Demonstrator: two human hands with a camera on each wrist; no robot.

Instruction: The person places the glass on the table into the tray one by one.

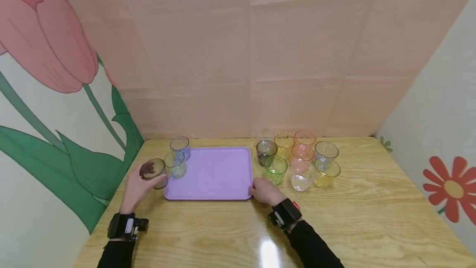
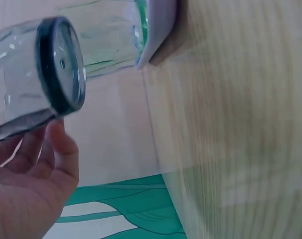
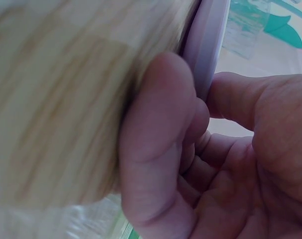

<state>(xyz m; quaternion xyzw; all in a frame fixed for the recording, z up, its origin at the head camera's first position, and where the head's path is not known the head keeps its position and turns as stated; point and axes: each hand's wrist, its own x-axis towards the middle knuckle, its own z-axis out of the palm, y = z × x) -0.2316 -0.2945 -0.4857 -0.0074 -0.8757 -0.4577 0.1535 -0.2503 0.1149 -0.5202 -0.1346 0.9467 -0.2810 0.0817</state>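
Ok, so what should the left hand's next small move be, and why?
Probably lower the smoky glass onto the near left corner of the purple tray. The left hand holds it raised beside that corner, the green-tinted glass and blue-tinted glass stand along that side, and the right hand grips the near right corner.

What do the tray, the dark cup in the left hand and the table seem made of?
Tray: probably plastic, smooth; even purple colour, rounded rim. Dark cup: glass or clear plastic, glossy; see-through with highlights. Table: wood or wood-look laminate, fairly shiny; grain and a bright reflection.
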